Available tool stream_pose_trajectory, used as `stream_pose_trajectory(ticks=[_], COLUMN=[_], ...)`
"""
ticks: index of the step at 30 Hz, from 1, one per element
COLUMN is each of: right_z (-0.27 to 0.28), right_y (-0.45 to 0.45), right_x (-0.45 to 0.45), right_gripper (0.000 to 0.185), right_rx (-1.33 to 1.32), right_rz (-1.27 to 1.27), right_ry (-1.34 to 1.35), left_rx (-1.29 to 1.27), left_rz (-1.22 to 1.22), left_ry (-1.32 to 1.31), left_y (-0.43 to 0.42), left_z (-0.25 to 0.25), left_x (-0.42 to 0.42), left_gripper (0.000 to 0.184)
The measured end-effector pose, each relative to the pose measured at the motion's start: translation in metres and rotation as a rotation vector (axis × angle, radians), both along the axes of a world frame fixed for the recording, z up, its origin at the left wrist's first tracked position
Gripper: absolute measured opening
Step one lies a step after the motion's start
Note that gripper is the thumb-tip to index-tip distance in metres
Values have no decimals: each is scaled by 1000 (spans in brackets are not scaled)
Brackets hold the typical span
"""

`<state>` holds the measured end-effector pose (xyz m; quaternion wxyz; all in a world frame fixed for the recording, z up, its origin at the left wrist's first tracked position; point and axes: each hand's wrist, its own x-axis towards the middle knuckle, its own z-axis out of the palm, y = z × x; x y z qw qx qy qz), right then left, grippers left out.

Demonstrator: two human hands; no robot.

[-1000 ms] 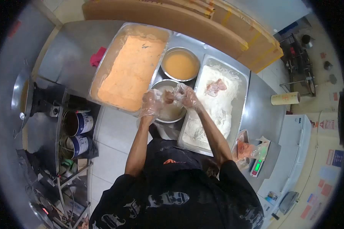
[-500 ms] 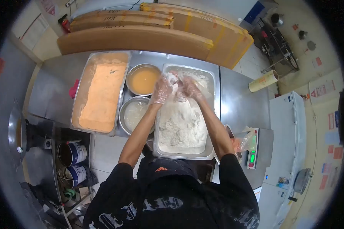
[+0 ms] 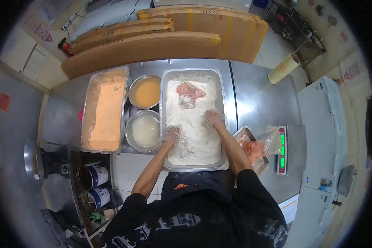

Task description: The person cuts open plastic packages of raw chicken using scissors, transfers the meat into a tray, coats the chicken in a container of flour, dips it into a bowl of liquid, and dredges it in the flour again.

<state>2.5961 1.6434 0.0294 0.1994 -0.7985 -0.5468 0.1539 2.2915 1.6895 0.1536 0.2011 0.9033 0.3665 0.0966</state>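
Observation:
A deep metal tray [image 3: 164, 89] of white flour [image 3: 192, 144] lies in front of me. Near its far end, a piece of raw pink meat [image 3: 190, 94] rests on the flour, partly dusted. My left hand [image 3: 172, 134], in a clear plastic glove, is at the tray's left side with its fingers in the flour. Farther up, at the right side, my gloved right hand [image 3: 213, 118] reaches into the flour below the meat. Neither hand touches the meat. The fingers look apart, though their tips are partly buried.
Left of the tray stand a bowl of orange liquid [image 3: 147, 91], a bowl of whitish liquid [image 3: 143, 131] and a tray of orange powder [image 3: 107, 111]. Rightward are a small tray with bagged raw meat [image 3: 254, 149], a scale [image 3: 291, 151] and a film roll [image 3: 283, 68]. Cardboard boxes [image 3: 140, 51] stand behind.
Both hands have let go of the meat, which now lies on the flour. They have moved down toward me and apart, to the tray's two sides. The camera view has shifted.

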Motion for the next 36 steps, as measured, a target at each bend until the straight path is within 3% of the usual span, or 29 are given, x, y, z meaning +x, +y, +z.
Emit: stream_pose_trajectory(ticks=[2,3,5,9,11,12,14,15,17,19,21,22,23,25,26,28,31,32,34,36], right_z=[2,21,78,78,76,46,-31,-5,57,72,41,46,64,80,83,88,96,96,96,97], right_y=[20,22,15,2,-5,2,24,17,1,4,5,0,-4,-6,-2,4,12,10,6,-2], right_x=[0,0,2,13,21,22,33,32,21,27,30,30,31,28,26,19,10,7,4,3], right_gripper=[26,26,24,24,24,24,30,30,28,27,25,25,25,24,24,25,25,24,24,23], right_rx=[-345,-336,-375,-170,-39,-41,98,93,187,241,150,145,58,-28,-116,-295,-554,-570,-481,-296], right_rz=[87,90,363,578,712,724,367,373,370,364,598,586,641,693,693,698,713,709,673,598], right_ry=[-180,-169,-233,-303,-357,-360,-210,-219,-194,-179,-168,-151,-124,-83,-134,-240,-415,-427,-381,-257], left_rx=[-64,-56,-72,-264,32,28,-87,-92,-397,-401,-586,-790,-794,-774,-776,-451,-484,-484,-412,-332], left_rz=[-92,-89,4,-85,133,144,27,31,-38,0,61,41,37,250,250,-18,31,32,185,134], left_ry=[211,223,-6,148,157,153,344,335,392,344,-28,-23,-8,-311,-303,12,220,222,475,467], left_y=[8,8,5,-1,-12,-9,6,13,25,26,22,19,16,12,10,4,-1,-4,-11,-13], left_z=[-3,-18,-54,7,27,17,-12,-7,8,27,22,64,58,41,40,37,38,42,52,44], left_x=[7,9,11,43,61,64,71,73,68,58,42,44,40,26,24,23,43,57,80,79], left_gripper=[26,26,30,46,67,67,72,72,70,60,54,56,56,58,58,62,65,65,69,70])
